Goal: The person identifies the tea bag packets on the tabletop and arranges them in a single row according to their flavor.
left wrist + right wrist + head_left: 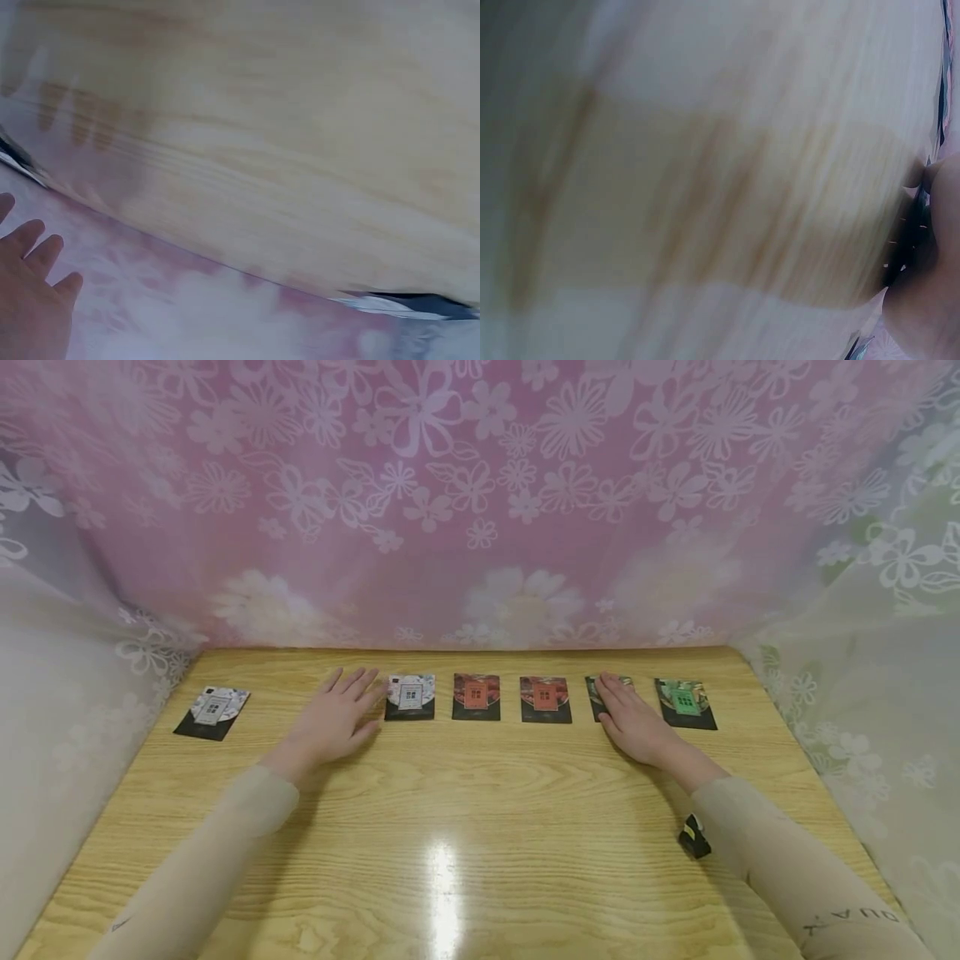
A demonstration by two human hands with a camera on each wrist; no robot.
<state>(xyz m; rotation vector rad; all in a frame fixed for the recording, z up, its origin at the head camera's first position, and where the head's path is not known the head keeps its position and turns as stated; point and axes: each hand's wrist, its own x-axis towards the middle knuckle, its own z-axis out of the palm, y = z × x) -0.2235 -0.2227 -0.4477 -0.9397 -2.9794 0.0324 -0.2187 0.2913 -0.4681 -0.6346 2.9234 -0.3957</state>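
Flat packets with black lower parts lie in a row across the wooden table. My left hand (pixel 337 717) has its fingers extended, fingertips right at the left edge of a packet with a white-grey label (pixel 410 697). My right hand (pixel 636 724) lies with straight fingers over a green packet (pixel 592 697), hiding much of it. Just right of that hand is another green packet (pixel 684 703). In the left wrist view the left hand (pixel 34 289) hovers over the blurred table side; in the right wrist view a dark packet (pixel 909 236) shows against the right hand (pixel 922 311).
Between the hands lie two red packets, one left (pixel 476 697) and one right (pixel 545 700). A tilted white-grey packet (pixel 213 713) sits at the far left. A small black object (pixel 693 837) is beside the right sleeve. Floral curtains (pixel 480 510) enclose the table (pixel 420 793).
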